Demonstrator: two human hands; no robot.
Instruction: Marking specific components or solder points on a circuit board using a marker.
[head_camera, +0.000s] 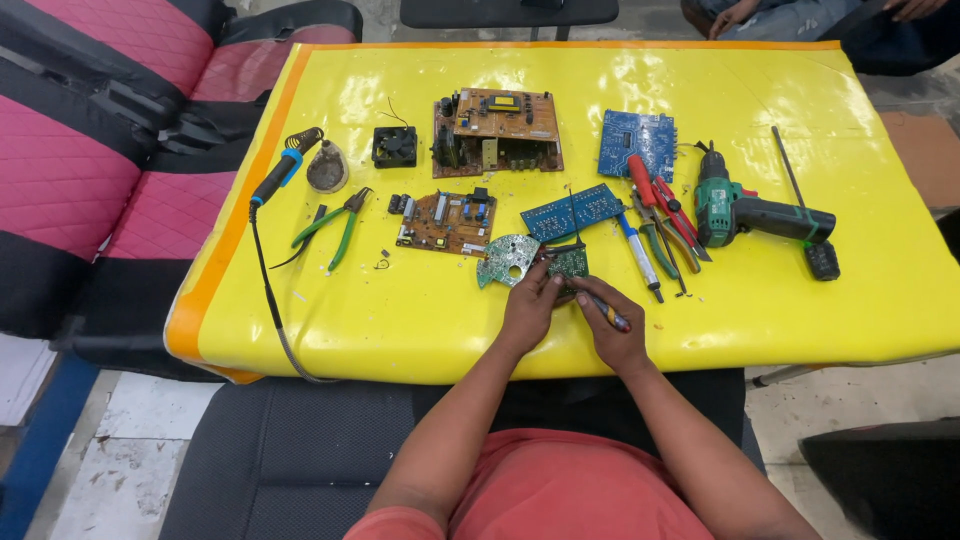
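My left hand (527, 308) rests on the yellow table (400, 310), its fingers holding down a small dark green circuit board (570, 261). My right hand (612, 330) grips a screwdriver (610, 316) with a blue and orange handle, its tip pointing at that small board. A round green circuit board (506, 260) lies just left of my left fingers. A blue board (573, 210) lies right behind the small one.
On the table lie a soldering iron (280, 174) with its cord, green pliers (340, 225), a small fan (394, 146), brown boards (496, 131) (446, 222), another blue board (636, 142), red and green hand tools (662, 222), and a green drill (750, 212). Pink seats (70, 170) stand left.
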